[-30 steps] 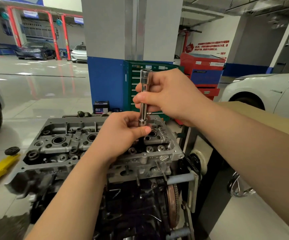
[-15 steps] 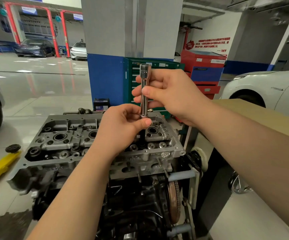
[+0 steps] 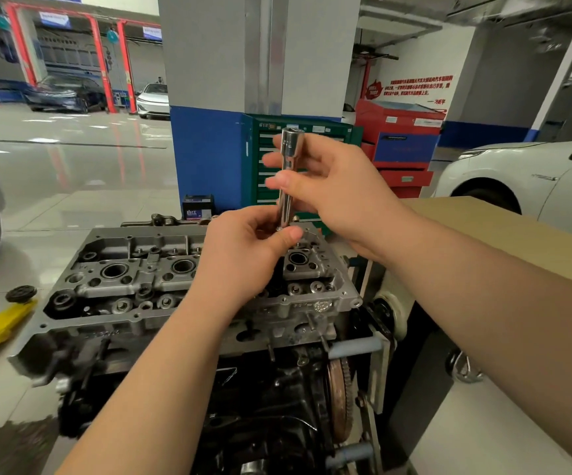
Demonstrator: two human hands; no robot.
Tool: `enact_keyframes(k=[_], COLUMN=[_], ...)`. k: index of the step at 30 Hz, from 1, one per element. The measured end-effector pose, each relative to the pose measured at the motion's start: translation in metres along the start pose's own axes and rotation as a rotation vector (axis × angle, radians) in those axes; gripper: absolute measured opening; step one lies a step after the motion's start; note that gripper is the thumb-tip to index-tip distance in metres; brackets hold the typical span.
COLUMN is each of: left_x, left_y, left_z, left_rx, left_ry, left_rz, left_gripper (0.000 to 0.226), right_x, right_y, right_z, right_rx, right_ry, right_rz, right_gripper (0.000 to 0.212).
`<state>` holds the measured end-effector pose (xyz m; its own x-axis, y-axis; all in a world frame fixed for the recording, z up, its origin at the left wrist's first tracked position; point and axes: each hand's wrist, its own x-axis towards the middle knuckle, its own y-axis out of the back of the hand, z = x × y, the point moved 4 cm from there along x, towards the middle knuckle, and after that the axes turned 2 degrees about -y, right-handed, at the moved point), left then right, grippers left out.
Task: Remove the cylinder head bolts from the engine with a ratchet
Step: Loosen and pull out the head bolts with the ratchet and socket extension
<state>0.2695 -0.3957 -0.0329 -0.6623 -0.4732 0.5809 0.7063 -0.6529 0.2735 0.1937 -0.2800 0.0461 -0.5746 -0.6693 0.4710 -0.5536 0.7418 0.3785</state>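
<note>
The left hand (image 3: 243, 255) pinches the lower tip of a long socket (image 3: 288, 180), held upright above the cylinder head (image 3: 133, 279); the right hand (image 3: 339, 193) grips its shaft. The step looks like freeing a bolt stuck in the socket. Next comes pulling it clear. Writing on the red wall sign (image 3: 411, 89) is unreadable.

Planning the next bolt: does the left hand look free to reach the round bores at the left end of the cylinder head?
Probably not yet: the left hand pinches the bottom of the socket extension, which the right hand also grips. The cylinder head lies uncovered.
</note>
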Motion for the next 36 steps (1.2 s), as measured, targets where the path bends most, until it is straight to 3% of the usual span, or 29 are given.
enact_keyframes(k=[3, 7, 11, 15, 19, 22, 25, 29, 36], left_x=[0.002, 0.007, 0.006, 0.0, -0.008, -0.012, -0.016, -0.018, -0.016], left_y=[0.002, 0.004, 0.002, -0.01, -0.016, -0.019, -0.02, -0.019, -0.016], left_z=[-0.004, -0.012, -0.012, -0.009, -0.005, -0.002, -0.001, -0.002, -0.003], left_rx=[-0.075, -0.324, -0.564, -0.412, -0.359, -0.388, -0.385, -0.417, -0.471], left_ry=[0.015, 0.084, 0.179, 0.152, 0.124, 0.135, 0.115, 0.109, 0.122], left_rz=[-0.06, -0.186, -0.315, -0.216, -0.139, -0.143, -0.152, -0.163, -0.179], left_gripper=[0.01, 0.014, 0.022, 0.02, 0.02, 0.02, 0.021, 0.02, 0.021], right_x=[-0.001, -0.003, -0.012, -0.008, -0.004, -0.017, -0.037, -0.042, -0.035], right_y=[-0.002, -0.009, -0.008, 0.045, 0.135, 0.171, 0.179, 0.176, 0.167], right_z=[-0.005, -0.012, -0.004, 0.027, 0.105, 0.172, 0.223, 0.243, 0.227], right_rx=[0.119, -0.19, -0.224, -0.304, -0.682, -0.941, -1.001, -1.166, -0.886], right_ry=[-0.036, 0.051, 0.123, 0.088, -0.192, -0.499, -0.696, -0.625, -0.511], right_rz=[-0.141, 0.075, 0.196, 0.235, 0.445, 0.313, 0.16, 0.184, 0.118], right_gripper=[0.026, 0.015, 0.019, 0.04, 0.04, 0.042, 0.045, 0.047, 0.041])
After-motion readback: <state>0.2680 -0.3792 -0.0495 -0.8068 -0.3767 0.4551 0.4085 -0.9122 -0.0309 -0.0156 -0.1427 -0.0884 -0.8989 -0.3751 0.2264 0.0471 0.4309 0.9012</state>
